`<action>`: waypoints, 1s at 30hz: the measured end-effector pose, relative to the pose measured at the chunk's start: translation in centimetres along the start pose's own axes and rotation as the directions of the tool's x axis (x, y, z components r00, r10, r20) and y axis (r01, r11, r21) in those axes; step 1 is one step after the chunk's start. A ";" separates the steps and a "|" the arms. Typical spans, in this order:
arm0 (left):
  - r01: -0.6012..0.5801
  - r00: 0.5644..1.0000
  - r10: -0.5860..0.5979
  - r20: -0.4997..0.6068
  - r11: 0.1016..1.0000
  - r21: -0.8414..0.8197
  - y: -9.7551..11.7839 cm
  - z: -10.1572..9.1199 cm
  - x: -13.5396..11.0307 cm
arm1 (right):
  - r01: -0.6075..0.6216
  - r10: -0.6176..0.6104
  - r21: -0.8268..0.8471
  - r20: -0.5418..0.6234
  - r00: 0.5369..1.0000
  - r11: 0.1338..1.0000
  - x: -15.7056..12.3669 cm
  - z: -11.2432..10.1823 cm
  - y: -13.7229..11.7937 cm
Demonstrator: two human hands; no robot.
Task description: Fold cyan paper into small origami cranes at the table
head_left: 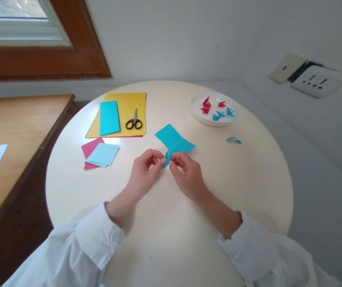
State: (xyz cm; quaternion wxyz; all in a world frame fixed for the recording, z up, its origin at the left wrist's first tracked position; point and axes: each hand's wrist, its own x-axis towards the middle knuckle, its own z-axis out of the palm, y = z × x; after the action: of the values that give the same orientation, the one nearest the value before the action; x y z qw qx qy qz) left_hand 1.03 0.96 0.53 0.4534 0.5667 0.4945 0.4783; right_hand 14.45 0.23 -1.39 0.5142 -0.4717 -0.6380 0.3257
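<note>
Between my two hands, over the middle of the round table, is a small folded blue paper piece (167, 158). My left hand (147, 169) pinches its left side between thumb and fingers. From the right, my right hand (188, 171) pinches the same piece with thumb and index finger. The fingertips hide part of its shape. Just beyond the hands lies a blue paper sheet (173, 138), its near edge partly covered by them. A small blue twisted paper strip (234, 140) lies farther right on the table.
On the white round table (165, 239), black-handled scissors (134, 121) and a folded blue sheet (109, 118) lie on yellow paper (129, 101). Nearer are pale blue squares (104, 154) over pink squares (91, 147). A white dish (200, 117) holds several red and blue paper cranes (206, 103).
</note>
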 end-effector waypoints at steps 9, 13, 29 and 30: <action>0.002 1.000 -0.003 -0.018 0.997 -0.078 0.0 0.1 -0.1 | -0.055 0.058 0.106 -0.020 0.998 0.993 0.0 0.3 0.4; 0.032 0.998 -0.038 -0.044 0.991 -0.134 -0.1 0.3 -0.2 | -0.024 0.028 0.084 -0.048 0.998 0.996 0.1 0.3 0.3; 0.038 0.999 -0.044 -0.025 0.975 -0.219 0.4 0.2 -0.4 | 0.344 -0.370 -0.204 -0.108 0.923 0.917 0.2 -0.4 -0.3; 0.045 0.999 -0.050 -0.014 0.970 -0.238 0.5 0.3 -0.5 | 0.353 -0.383 -0.220 -0.113 0.917 0.910 0.2 -0.4 -0.3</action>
State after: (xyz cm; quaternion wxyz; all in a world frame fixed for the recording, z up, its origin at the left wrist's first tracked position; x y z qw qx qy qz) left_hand 1.32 0.41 0.94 0.5244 0.4917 0.4516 0.5285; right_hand 14.75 0.28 -0.96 0.5653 -0.4146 -0.7027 0.1213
